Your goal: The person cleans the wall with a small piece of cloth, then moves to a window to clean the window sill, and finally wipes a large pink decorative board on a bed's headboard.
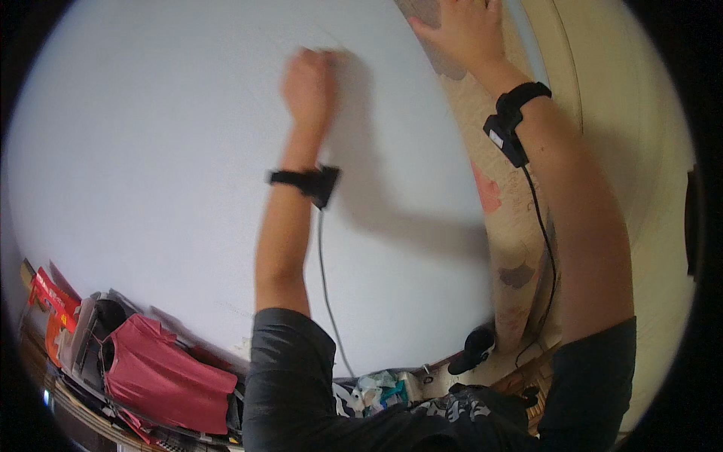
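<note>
A pale wall [169, 141] fills the left and middle of the head view. My left hand [312, 82], blurred, is raised before it with the fingers curled; whether something small is in it cannot be told. Its shadow falls on the wall to the right. My right hand [466, 28] is at the top, spread against a patterned brown strip [457, 101] beside the wall, and its fingertips are cut off by the frame. Each wrist wears a black strap with a small device and a cable.
At the lower left, a pink shirt [164, 373] hangs near a red packet [53, 296] and other household things. Plastic bags [378, 390] lie low in the middle. A black object [474, 347] stands by the strip's foot. A cream surface [621, 85] curves along the right.
</note>
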Tool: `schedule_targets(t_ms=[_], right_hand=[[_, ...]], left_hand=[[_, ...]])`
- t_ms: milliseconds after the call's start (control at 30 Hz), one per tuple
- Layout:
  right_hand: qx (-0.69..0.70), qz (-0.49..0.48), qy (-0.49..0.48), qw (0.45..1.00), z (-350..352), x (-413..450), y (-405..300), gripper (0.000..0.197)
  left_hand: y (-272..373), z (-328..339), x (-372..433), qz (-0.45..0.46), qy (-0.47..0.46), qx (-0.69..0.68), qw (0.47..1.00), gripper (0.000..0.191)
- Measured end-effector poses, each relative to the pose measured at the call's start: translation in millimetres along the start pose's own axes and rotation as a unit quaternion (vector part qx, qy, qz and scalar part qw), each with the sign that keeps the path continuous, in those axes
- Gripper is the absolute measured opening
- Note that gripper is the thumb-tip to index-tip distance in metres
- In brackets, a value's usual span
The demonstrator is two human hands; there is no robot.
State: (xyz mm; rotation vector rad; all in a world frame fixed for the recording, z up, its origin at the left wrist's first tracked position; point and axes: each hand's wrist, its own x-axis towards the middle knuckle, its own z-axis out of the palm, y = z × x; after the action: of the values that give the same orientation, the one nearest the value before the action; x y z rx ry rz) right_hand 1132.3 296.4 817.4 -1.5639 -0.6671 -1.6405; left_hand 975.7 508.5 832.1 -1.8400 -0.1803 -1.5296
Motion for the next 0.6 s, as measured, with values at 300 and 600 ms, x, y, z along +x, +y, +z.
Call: schedule_targets(t_ms=[300,600], right_hand=[[0.011,0.009,-0.027,1.000,0,0,-6,0.093],[0.021,-0.002,-0.030,0.999,-9,6,-6,0.094]], left_hand=[[124,14,-207,0.272,-0.230,-0.250,0.900,0.016],[-40,-7,98,0.038,0.040,0.024,0.998,0.019]])
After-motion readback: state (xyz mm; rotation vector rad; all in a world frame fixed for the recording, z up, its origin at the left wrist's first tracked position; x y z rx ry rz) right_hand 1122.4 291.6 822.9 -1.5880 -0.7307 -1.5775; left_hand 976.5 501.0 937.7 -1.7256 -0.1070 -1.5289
